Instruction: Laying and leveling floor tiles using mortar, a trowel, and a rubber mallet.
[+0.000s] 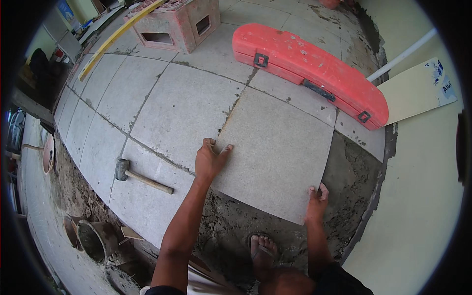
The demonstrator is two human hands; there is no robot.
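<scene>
A square grey tile [273,152] lies over wet grey mortar [350,182], with bare mortar showing along its right and lower edges. My left hand [212,157] is closed on the tile's left edge, beside the laid tiles [172,113]. My right hand [316,202] grips the right edge near the lower right corner. A rubber mallet [121,168] with a wooden handle lies on a tile left of my left hand. My sandalled foot [260,248] rests in the mortar below the tile.
A long red case [305,64] and a cream board [408,93] lie beyond the tile by the right wall [418,196]. A dirty red plastic crate [177,27] and yellow bar [105,46] are at the back. Several buckets [96,238] stand at lower left.
</scene>
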